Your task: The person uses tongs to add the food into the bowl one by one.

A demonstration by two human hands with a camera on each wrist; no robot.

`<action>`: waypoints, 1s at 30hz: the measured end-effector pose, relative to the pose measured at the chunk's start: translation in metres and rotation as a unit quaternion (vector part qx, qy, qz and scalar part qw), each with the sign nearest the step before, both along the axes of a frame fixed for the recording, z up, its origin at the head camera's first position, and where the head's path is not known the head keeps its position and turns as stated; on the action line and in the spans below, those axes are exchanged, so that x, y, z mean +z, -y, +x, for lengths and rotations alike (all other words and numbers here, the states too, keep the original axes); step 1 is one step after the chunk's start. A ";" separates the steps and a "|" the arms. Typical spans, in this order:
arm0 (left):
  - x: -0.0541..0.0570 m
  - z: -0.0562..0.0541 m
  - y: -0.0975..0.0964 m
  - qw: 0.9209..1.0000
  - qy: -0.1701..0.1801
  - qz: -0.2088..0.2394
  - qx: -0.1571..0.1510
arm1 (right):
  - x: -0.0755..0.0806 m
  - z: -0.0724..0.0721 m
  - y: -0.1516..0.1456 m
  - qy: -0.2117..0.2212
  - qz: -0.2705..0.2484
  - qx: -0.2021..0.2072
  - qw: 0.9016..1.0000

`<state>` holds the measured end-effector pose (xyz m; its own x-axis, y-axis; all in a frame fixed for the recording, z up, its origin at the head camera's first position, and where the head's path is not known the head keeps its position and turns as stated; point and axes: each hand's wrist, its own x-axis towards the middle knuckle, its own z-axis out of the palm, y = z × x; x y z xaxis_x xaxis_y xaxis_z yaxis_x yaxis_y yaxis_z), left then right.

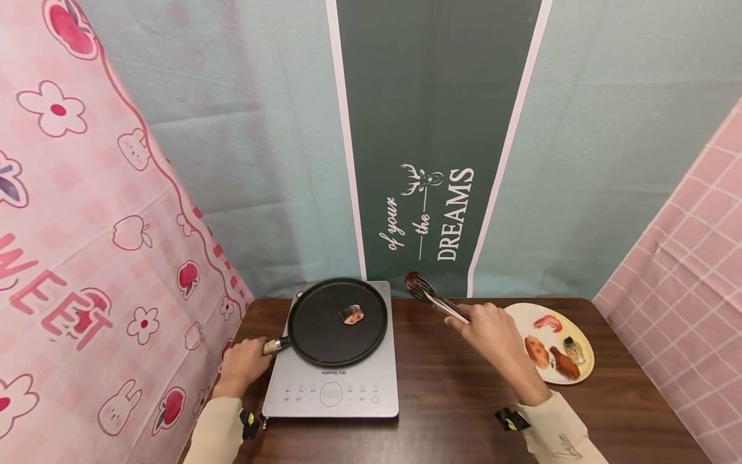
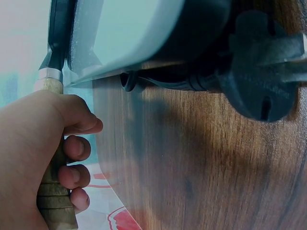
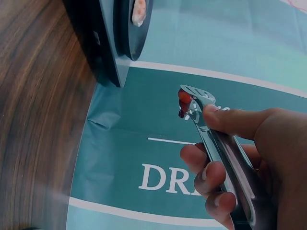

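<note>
My left hand (image 1: 245,364) grips the wooden handle (image 2: 53,196) of a flat black frying pan (image 1: 319,332). The pan rests on a silver induction cooker (image 1: 382,386), and a small pinkish-brown food piece (image 1: 352,315) with a dark edge lies inside it. Metal tongs (image 3: 225,158) are in my right hand (image 1: 493,332), squeezed between thumb and curled fingers. Their tips, raised to the right of the pan, pinch a dark red food piece (image 3: 184,98). What kind of food it is, I cannot tell.
At the right of the wooden table (image 1: 446,399) stands a pale plate (image 1: 522,316) holding a shrimp (image 1: 547,323), a drumstick (image 1: 564,364) and other food pieces. A black power plug (image 2: 261,67) lies beside the cooker. Printed cloths hang behind and on both sides.
</note>
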<state>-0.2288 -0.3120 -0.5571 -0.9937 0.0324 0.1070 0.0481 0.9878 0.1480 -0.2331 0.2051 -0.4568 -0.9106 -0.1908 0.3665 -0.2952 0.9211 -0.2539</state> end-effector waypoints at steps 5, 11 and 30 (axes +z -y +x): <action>0.001 0.000 0.000 1.000 0.000 0.000 -0.001 | 0.000 -0.001 0.007 -0.003 -0.005 0.005 1.000; 0.002 0.000 -0.001 1.000 0.004 -0.001 -0.001 | -0.002 -0.001 0.015 0.001 -0.006 0.011 1.000; 0.002 0.001 -0.001 1.000 0.000 -0.005 -0.003 | -0.016 -0.005 0.039 0.018 -0.003 0.026 0.999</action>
